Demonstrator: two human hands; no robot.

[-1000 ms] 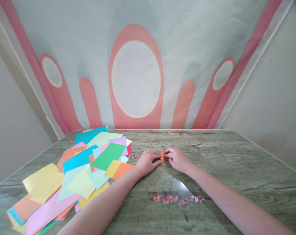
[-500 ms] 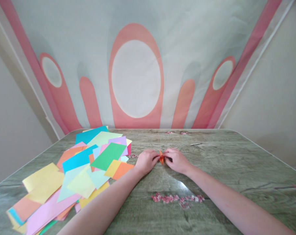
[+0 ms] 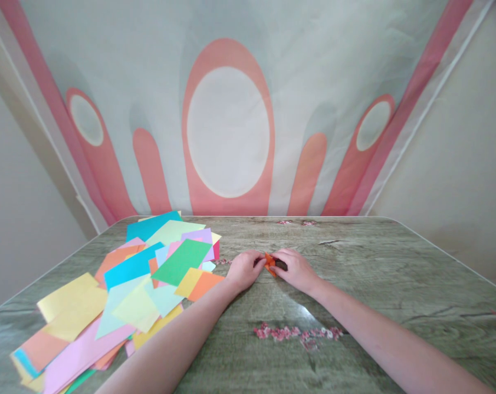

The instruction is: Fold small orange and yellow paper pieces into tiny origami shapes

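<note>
Both hands met at the middle of the table, pinching a small folded orange paper between them. The left hand lay knuckles-up with its fingers curled onto the near left edge of the piece, and the right hand closed on it from the other side — thumb and forefinger tips pressed to the paper, the rest of the fingers tucked under. Most of the orange piece was hidden by the fingertips; only a small creased wedge showed in the gap, too small to tell its folded shape or whether it rested on the table or sat just above it. To the left, well apart from the hands, a loose pile of coloured sheets spread across the table, overlapping so that many sheets showed only a corner, and the nearest ones were partly covered by the left forearm. A scatter of pink printed flowers lay on the surface between the forearms. Behind the table hung a pale cloth with pink ovals, its upper part cut off by the frame.
</note>
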